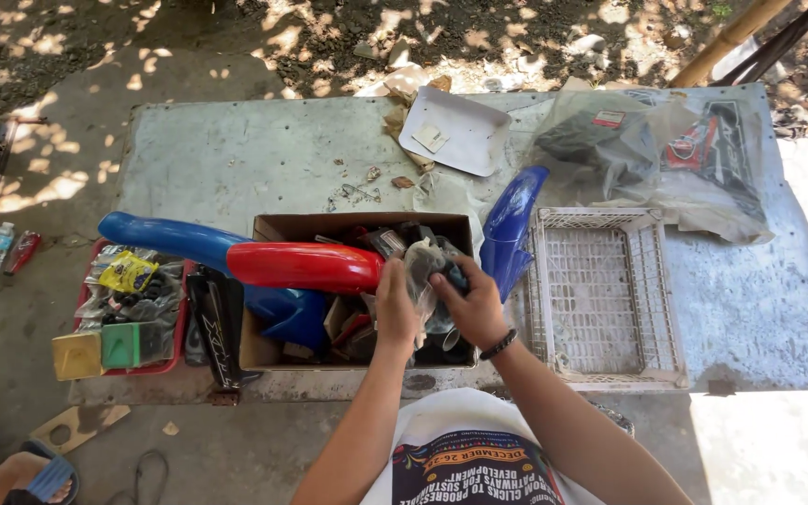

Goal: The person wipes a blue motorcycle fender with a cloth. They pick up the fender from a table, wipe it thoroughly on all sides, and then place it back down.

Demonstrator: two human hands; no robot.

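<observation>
Both of my hands hold a clear plastic bag [427, 262] with a dark part inside, over a brown cardboard box [359, 224] full of mixed parts. My left hand [396, 304] grips the bag's left side. My right hand [470, 301], with a dark band on the wrist, grips its right side. A red fender [303, 266] lies across the box's left half. A blue fender [170, 238] sticks out to the left.
A white plastic basket [600, 295] stands right of the box, with a blue fairing piece [511, 229] between them. A red tray [133, 313] of small items sits at the left. Bagged parts [656, 154] and a white tray [455, 131] lie at the table's far side.
</observation>
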